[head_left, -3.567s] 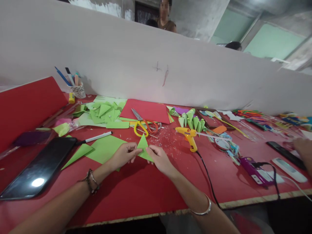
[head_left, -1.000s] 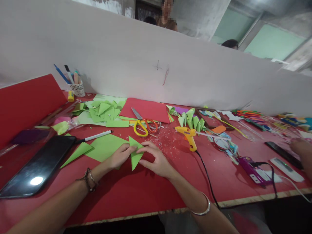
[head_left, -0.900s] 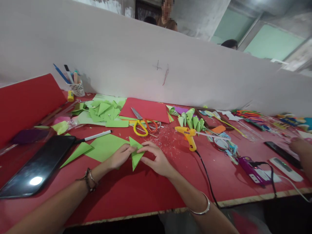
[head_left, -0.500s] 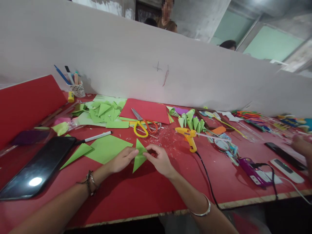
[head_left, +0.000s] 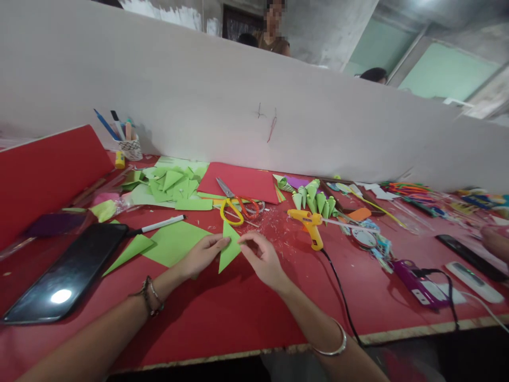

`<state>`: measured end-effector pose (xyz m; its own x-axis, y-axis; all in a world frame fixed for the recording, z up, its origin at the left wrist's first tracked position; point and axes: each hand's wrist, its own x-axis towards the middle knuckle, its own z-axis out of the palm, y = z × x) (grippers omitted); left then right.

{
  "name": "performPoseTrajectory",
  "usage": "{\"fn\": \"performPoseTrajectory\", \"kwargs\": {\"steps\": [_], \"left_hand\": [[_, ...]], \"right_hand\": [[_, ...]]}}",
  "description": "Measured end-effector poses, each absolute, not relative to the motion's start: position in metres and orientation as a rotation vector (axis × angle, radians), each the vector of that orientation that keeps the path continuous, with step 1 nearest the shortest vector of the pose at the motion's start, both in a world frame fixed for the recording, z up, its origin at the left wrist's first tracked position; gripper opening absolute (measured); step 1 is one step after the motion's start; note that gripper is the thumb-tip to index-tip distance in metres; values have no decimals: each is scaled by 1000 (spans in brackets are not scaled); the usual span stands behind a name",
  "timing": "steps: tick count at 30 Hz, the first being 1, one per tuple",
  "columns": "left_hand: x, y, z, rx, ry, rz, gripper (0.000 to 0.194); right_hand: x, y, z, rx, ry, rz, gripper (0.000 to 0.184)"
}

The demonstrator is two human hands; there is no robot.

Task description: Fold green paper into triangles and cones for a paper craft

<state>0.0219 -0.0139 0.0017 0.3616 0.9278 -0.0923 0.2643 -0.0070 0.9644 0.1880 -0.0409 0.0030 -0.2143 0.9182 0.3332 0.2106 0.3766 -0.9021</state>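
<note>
A small green paper piece (head_left: 229,248), pointed at top and bottom, is held up over the red table (head_left: 222,323). My left hand (head_left: 204,255) pinches its left edge between thumb and fingers. At its right corner, the fingertips of my right hand (head_left: 263,261) close on the paper. Behind my left hand lies a larger green sheet (head_left: 170,244), with a folded green piece (head_left: 131,253) at its left. Yellow-handled scissors (head_left: 231,211) and red-handled scissors (head_left: 248,207) rest just beyond the held paper.
A yellow glue gun (head_left: 312,225) with a black cord stands right of my hands, before several green paper cones (head_left: 314,197). Cut green pieces (head_left: 170,180) lie beside a red sheet (head_left: 238,180). A black tablet (head_left: 67,270) is at left. Another person's hand (head_left: 495,241) shows far right.
The green paper has turned a little, so its face shows wider, and my right fingers have shifted to its right corner. The whole view has moved slightly.
</note>
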Motion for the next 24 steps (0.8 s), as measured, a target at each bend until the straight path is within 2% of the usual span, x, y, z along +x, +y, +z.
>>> {"fn": "performPoseTrajectory", "kwargs": {"steps": [6, 13, 18, 24], "left_hand": [[20, -10, -5, 1282, 1127, 833, 32], [19, -12, 0, 1400, 990, 729, 29], [17, -15, 7, 1623, 864, 606, 30], [19, -19, 12, 1670, 853, 565, 32]], "right_hand": [[189, -42, 8, -929, -1769, 888, 26], [191, -38, 2, -1007, -1614, 928, 7], [191, -37, -2, -1072, -1534, 980, 12], [190, -37, -4, -1088, -1465, 1056, 10]]}}
